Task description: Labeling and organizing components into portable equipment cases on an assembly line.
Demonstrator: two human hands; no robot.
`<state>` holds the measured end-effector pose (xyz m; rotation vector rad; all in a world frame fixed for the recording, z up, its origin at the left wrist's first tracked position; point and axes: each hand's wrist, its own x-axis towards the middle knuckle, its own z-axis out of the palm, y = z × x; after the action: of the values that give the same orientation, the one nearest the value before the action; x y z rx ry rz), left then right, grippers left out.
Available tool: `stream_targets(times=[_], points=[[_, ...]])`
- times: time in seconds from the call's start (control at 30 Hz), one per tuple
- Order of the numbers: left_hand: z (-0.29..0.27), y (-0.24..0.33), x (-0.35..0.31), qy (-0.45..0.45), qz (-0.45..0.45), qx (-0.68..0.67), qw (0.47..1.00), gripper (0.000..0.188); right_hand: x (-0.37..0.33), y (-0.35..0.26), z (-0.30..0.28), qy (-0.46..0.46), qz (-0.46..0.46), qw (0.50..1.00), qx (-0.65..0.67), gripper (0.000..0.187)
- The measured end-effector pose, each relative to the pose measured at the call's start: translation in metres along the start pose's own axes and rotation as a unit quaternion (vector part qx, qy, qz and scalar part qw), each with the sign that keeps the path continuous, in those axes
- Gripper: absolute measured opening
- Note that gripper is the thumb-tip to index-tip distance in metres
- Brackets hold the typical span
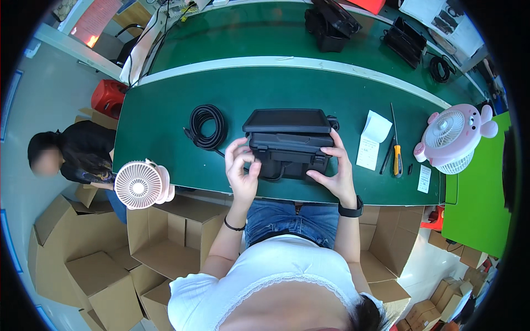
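A black plastic case [290,142] with a flat lid and front latches lies in front of me on the green table. My left hand [242,165] is at its left front corner, fingers curled and thumb near the index finger, touching the case's edge. Around the right end, my right hand [335,168] grips the case, with fingers along its side and the thumb by the front latch. Left of the case lies a coiled black cable [207,127]; its end runs toward my left hand. Whether the lid is fully closed, I cannot tell.
A pale pink fan [141,185] stands at the left edge, a pink animal-shaped fan [450,138] at the right. Paper slips [369,151] and an orange-handled screwdriver [397,161] lie nearby. More black cases [331,27] sit beyond. Cardboard boxes [165,243] and a seated person [83,151] are left.
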<state>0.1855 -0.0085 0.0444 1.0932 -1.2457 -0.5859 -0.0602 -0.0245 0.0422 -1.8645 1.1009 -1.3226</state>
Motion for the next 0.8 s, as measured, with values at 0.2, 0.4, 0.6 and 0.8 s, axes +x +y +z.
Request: stream_targets(times=[0.2, 0.4, 0.6, 0.8], points=[[0.001, 0.017, 0.005, -0.021, 0.023, 0.087, 0.996, 0.03, 0.005, 0.0, -0.002, -0.005, 0.004, 1.0, -0.006, 0.065], [-0.005, 0.004, 0.019, -0.045, 0.037, 0.093, 0.994, 0.013, 0.001, 0.001, -0.002, -0.013, 0.029, 0.999, 0.019, 0.067], [0.001, 0.005, 0.02, -0.024, -0.055, -0.013, 0.998, 0.01, 0.004, 0.0, -0.003, -0.018, 0.036, 0.999, 0.016, 0.065], [-0.002, 0.004, 0.022, -0.036, -0.112, -0.069, 0.991, 0.022, 0.003, 0.001, -0.008, -0.031, 0.01, 0.999, -0.012, 0.063]])
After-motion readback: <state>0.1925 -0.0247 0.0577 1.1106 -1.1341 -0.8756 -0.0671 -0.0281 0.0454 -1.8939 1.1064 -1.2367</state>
